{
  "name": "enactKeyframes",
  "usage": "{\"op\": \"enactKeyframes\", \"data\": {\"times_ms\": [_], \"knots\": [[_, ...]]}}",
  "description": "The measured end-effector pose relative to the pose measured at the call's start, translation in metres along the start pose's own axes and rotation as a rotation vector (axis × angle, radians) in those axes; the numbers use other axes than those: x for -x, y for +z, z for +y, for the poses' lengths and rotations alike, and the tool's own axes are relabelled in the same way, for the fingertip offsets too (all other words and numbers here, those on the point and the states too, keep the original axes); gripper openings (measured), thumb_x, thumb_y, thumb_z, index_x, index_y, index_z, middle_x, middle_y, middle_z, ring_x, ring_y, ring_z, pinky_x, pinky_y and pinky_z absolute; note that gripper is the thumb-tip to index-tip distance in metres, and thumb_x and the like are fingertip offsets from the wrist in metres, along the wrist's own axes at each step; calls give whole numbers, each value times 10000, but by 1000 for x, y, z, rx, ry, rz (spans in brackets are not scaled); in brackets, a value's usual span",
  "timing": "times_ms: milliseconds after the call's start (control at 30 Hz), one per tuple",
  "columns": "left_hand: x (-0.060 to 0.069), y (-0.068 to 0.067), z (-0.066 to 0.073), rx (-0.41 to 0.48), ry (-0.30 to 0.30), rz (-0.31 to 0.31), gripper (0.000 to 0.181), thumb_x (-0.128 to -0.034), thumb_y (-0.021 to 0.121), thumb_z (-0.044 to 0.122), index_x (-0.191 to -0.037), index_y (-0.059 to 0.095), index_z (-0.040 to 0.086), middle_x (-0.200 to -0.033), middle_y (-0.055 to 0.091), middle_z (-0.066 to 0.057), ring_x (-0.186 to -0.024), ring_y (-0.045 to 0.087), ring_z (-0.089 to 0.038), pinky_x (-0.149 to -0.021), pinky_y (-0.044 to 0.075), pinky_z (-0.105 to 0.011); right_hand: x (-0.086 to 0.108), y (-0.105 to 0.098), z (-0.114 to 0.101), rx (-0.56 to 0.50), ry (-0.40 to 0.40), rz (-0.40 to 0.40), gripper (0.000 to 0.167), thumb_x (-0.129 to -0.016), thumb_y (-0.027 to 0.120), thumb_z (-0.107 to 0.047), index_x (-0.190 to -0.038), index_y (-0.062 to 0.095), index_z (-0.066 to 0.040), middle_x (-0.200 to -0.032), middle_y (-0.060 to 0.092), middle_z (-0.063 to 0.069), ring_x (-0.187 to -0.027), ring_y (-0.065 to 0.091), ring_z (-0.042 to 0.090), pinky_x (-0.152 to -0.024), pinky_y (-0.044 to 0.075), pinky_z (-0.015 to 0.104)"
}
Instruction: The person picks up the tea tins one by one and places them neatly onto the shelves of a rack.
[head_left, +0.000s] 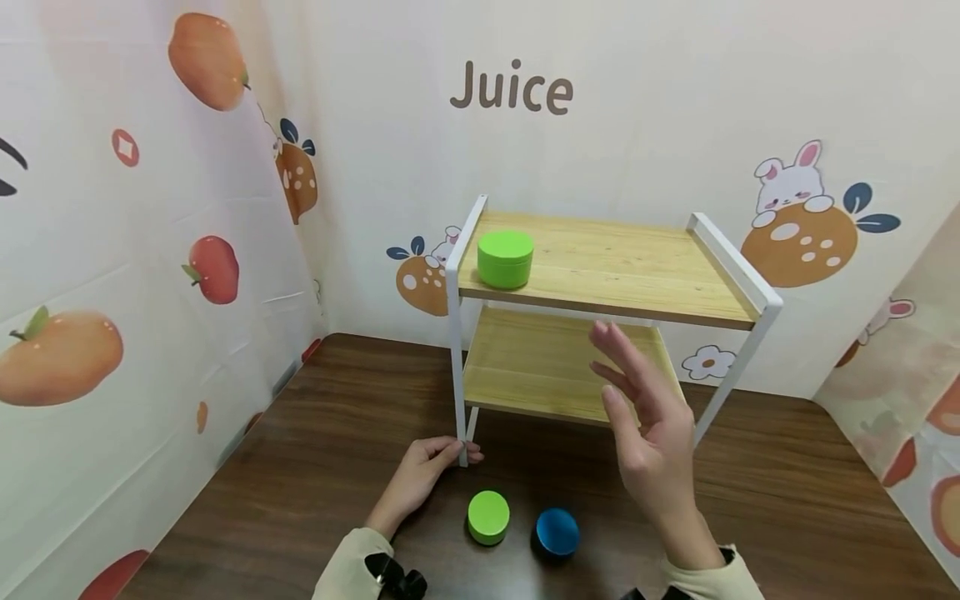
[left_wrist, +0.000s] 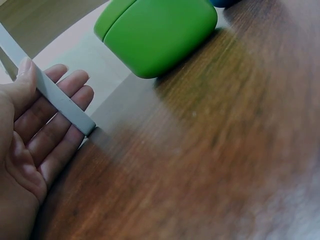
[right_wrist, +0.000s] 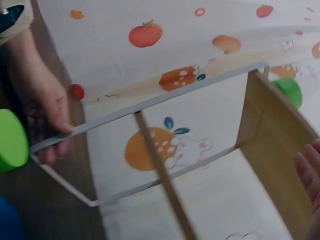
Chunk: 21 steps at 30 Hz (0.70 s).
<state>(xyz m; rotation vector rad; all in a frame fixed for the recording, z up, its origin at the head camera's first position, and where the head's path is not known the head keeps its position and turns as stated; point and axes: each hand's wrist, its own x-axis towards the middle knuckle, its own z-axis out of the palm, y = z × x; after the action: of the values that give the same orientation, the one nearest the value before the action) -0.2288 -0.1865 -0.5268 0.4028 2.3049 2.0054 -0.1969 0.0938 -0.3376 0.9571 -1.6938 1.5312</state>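
A two-tier shelf with wooden boards [head_left: 607, 258] and white metal legs stands on the table. My left hand [head_left: 427, 471] holds the foot of its front left leg [left_wrist: 60, 100], thumb on one side and fingers behind. My right hand [head_left: 656, 433] is raised in front of the lower board [head_left: 540, 362], fingers extended and nothing held. A green round lidded container [head_left: 506, 260] sits on the top board at the left. Before the shelf, a second green container [head_left: 488, 517] stands on the table, with a blue round container [head_left: 557, 533] to its right.
The dark wooden table [head_left: 285, 500] reaches back to a printed curtain [head_left: 615, 108] with fruit and rabbit pictures. Another curtain side [head_left: 150, 208] runs along the left edge. White side rails [head_left: 738, 267] rise above the top board's ends.
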Motion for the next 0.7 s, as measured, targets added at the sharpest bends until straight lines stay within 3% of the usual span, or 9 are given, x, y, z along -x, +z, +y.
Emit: {"op": "enactKeyframes", "data": {"times_ms": [133,367,467,567,700], "knots": [[0,-1,-1,-3,-4,-2,380,-1122,528,282,-1228,759,1,-1172,793,-169,-1182,717,-76,-1048,481,-168,23,-4,10,-69,63,5,563,-915,471,296,-1454,528,144,-1464,647,185,-1354,642,199,-1061,539,264],[0,-1,-2,4,16,-7,375,-1123,524,263,-1219,756,-16,-1175,788,-186,-1173,720,-70,-1049,483,-169,65,-8,18,26,356,-18,448,-998,542,176,-1418,612,38,-1384,704,128,-1263,685,142,-1038,548,229],[0,-1,-2,9,13,-11,377,-1124,524,262,-1226,752,-19,-1178,787,-191,-1172,719,-64,-1047,485,-169,84,-11,23,39,445,-54,411,-1030,541,122,-1422,609,21,-1366,712,124,-1245,689,123,-1037,542,212],[0,-1,-1,10,13,-12,382,-1123,525,270,-1228,752,-20,-1180,786,-193,-1177,718,-70,-1050,483,-170,105,-15,31,44,476,-81,393,-1039,527,113,-1414,609,30,-1350,726,85,-1243,678,82,-1040,531,193],[-1,0,0,8,10,-8,386,-1123,525,271,-1230,751,-23,-1183,786,-188,-1178,721,-80,-1051,482,-169,131,-18,40,20,491,-54,371,-1018,519,147,-1359,637,63,-1293,756,31,-1217,691,57,-1026,528,174]]}}
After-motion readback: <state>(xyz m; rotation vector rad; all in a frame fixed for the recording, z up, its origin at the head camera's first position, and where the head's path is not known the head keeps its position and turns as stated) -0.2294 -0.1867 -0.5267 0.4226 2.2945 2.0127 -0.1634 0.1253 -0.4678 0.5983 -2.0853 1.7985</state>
